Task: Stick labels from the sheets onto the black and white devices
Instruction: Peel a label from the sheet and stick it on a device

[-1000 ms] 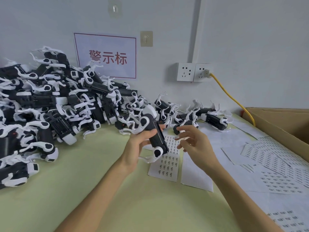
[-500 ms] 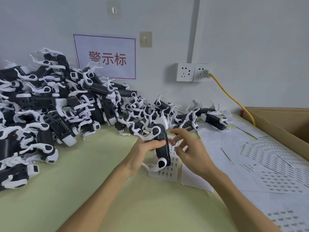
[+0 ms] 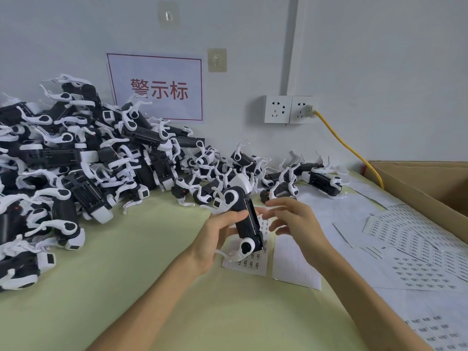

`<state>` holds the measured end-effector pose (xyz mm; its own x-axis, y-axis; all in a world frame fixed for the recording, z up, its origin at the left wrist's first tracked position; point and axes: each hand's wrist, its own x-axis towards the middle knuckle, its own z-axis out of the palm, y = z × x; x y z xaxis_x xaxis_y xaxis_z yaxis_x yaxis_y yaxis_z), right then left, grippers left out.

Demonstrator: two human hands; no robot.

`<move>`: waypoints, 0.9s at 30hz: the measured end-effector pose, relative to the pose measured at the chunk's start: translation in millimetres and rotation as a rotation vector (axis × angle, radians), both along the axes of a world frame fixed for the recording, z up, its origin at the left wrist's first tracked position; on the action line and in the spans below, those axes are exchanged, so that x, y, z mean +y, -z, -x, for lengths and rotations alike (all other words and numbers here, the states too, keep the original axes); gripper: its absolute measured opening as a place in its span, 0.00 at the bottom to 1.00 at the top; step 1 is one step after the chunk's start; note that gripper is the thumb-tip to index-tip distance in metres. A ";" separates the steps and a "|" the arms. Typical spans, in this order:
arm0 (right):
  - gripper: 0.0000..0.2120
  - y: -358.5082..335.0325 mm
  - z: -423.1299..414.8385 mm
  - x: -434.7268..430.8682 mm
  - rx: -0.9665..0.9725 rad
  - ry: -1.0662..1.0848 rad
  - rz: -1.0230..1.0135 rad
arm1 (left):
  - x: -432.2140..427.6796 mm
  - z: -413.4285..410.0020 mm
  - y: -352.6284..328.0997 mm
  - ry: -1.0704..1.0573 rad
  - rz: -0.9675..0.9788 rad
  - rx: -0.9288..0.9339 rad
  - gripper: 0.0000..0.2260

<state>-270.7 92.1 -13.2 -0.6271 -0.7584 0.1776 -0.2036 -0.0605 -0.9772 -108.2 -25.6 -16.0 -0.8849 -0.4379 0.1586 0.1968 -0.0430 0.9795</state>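
One black and white device (image 3: pixel 245 219) stands nearly upright in the left hand (image 3: pixel 215 239), above a label sheet (image 3: pixel 254 262). Many more devices (image 3: pixel 76 163) lie heaped to the left, further sheets (image 3: pixel 405 236) to the right.

Print on label sheets (image 3: pixel 417 239) too small to read; device pile (image 3: pixel 63 158) cut off at left edge.

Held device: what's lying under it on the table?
A label sheet with printed labels lies beneath the held device; the device and the left hand cover its upper-left part.
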 end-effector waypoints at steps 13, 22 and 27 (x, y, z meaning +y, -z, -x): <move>0.11 -6.4 -1.6 4.2 -0.176 -0.140 0.003 | -0.3 0.4 -1.0 0.042 -0.066 0.027 0.22; 0.07 -7.7 -3.4 4.2 -0.176 -0.119 -0.013 | -0.3 -0.8 -1.0 0.030 -0.057 0.001 0.24; 0.05 -6.0 -0.3 4.2 -0.160 -0.102 -0.019 | -1.3 0.4 0.2 0.028 -0.046 0.029 0.21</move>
